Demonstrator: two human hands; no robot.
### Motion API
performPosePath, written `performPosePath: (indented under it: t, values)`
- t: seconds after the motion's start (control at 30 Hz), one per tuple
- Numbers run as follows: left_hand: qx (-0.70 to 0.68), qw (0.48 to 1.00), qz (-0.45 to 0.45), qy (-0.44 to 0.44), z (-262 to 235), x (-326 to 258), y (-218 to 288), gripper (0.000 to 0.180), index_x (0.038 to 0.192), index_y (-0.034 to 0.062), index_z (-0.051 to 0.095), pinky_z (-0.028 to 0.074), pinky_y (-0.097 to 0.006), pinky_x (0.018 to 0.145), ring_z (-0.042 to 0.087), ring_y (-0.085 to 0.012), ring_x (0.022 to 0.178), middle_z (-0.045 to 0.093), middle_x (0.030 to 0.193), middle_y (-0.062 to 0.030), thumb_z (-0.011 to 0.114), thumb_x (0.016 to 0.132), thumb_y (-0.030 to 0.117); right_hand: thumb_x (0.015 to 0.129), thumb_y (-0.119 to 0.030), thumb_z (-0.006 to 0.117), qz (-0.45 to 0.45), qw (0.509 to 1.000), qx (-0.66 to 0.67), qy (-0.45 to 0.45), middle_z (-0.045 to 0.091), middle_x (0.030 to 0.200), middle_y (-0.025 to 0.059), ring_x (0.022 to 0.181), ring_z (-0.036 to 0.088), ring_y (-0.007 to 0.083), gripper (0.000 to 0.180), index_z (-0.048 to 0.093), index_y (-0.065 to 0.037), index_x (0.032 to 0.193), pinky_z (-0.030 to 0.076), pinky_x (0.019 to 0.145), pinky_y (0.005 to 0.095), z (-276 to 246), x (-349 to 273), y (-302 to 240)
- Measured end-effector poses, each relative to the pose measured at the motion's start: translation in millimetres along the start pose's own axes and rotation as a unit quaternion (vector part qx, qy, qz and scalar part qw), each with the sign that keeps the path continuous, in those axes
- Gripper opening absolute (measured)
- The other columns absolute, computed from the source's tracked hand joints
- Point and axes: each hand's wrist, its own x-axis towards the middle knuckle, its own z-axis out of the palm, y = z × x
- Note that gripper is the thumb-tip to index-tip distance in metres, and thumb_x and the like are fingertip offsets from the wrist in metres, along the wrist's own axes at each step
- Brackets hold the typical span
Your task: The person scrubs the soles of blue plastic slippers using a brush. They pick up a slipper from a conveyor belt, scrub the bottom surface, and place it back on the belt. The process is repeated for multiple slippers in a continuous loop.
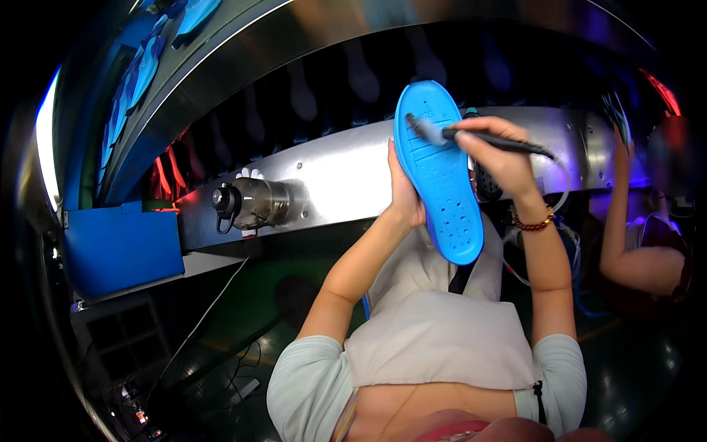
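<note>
A bright blue shoe sole [449, 193] is held tilted in front of me, its face with ridges and small holes toward me. My left hand [406, 193] grips the sole by its left edge; most of the fingers are hidden behind it. My right hand [508, 163] is closed on the black handle of a brush [508, 143], from whose end a pale tube runs down. The brush's head is blurred and lies over the ridged upper part of the sole; I cannot tell whether it touches. A beaded bracelet circles my right wrist.
A curved metal ledge [335, 180] spans the front, with a dark bottle [258, 202] on it to the left. Dim soles [361, 74] line a dark space beyond. At left are a blue panel [121, 247] and more blue soles [147, 70]. Another person's arm [617, 214] is at right.
</note>
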Motion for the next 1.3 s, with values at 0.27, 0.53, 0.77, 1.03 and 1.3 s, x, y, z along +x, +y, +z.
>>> performPosePath:
  t: [0.27, 0.53, 0.77, 1.03, 1.3]
  values:
    - [0.049, 0.995, 0.065, 0.06, 11.1, -1.0, 2.3, 0.093, 0.124, 0.006, 0.04, 0.047, -0.043, 0.082, 0.055, -0.0307, 0.097, 0.051, 0.111, -0.0188, 0.012, 0.072, 0.078, 0.074, -0.004, 0.064, 0.029, 0.998, 0.011, -0.052, 0.065, 0.081, 0.0091, 0.072, 0.06, 0.0116, 0.014, 0.066, 0.0, 0.088, 0.049, 0.064, 0.0226, -15.3, -5.5, -9.6]
    - [0.051, 0.971, 0.204, 0.112, 32.5, 15.4, 14.4, 0.092, 0.117, 0.0049, 0.044, 0.051, -0.041, 0.071, 0.059, -0.0288, 0.078, 0.057, 0.093, -0.018, 0.007, 0.074, 0.077, 0.072, 0.003, 0.061, -0.022, 0.995, -0.041, -0.088, 0.063, 0.09, 0.0139, 0.086, 0.061, 0.0204, 0.016, 0.063, 0.003, 0.087, 0.048, 0.079, 0.0305, -27.6, -14.1, -10.7]
    - [0.035, 0.966, 0.251, -0.055, 21.8, 21.5, 35.7, 0.101, 0.111, 0.0022, 0.047, 0.051, -0.042, 0.063, 0.06, -0.0319, 0.07, 0.059, 0.085, -0.0212, 0.01, 0.066, 0.084, 0.066, 0.001, 0.067, -0.126, 0.98, -0.038, -0.15, 0.065, 0.087, 0.013, 0.082, 0.062, 0.0206, 0.018, 0.066, 0.0, 0.084, 0.049, 0.075, 0.0288, -29.4, -30.2, -11.4]
    - [-0.018, 0.951, 0.303, -0.056, 25.2, 20.4, 55.0, 0.103, 0.108, 0.0011, 0.051, 0.05, -0.043, 0.064, 0.06, -0.0342, 0.07, 0.06, 0.086, -0.0243, 0.011, 0.065, 0.085, 0.067, -0.001, 0.068, -0.144, 0.978, -0.066, -0.135, 0.065, 0.086, 0.0114, 0.083, 0.062, 0.0218, 0.018, 0.065, -0.001, 0.085, 0.048, 0.077, 0.0307, -33.1, -39.9, -9.5]
    - [0.007, 0.955, 0.285, -0.079, 29.3, 13.5, 60.2, 0.107, 0.115, 0.0017, 0.046, 0.05, -0.044, 0.066, 0.06, -0.0344, 0.074, 0.059, 0.089, -0.0246, 0.009, 0.062, 0.086, 0.068, 0.002, 0.066, -0.089, 0.985, 0.004, -0.146, 0.065, 0.088, 0.0113, 0.085, 0.061, 0.0199, 0.02, 0.065, -0.001, 0.088, 0.048, 0.077, 0.0286, -40.2, -45.5, -8.7]
